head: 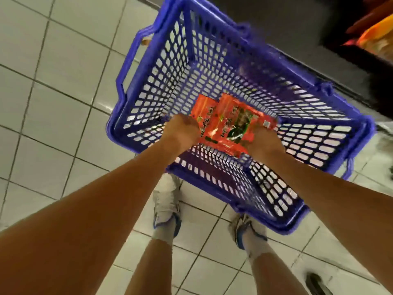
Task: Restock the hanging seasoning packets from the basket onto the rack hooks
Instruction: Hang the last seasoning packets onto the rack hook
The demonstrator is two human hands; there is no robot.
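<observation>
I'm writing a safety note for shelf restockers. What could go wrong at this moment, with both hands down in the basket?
1. The left hand and right hand hold several overlapping red seasoning packets at their edges; one may slip out during the lift.
2. The glossy packets could snag or tear on the lattice wall of the blue basket.
3. The basket sits on the tiled floor right before the person's shoes, a likely trip hazard.

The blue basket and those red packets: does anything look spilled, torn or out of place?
Nothing stands out. The blue basket sits on the tiled floor, looking intact. Both the left hand and right hand hold the red seasoning packets over it; no spill is visible.
</observation>
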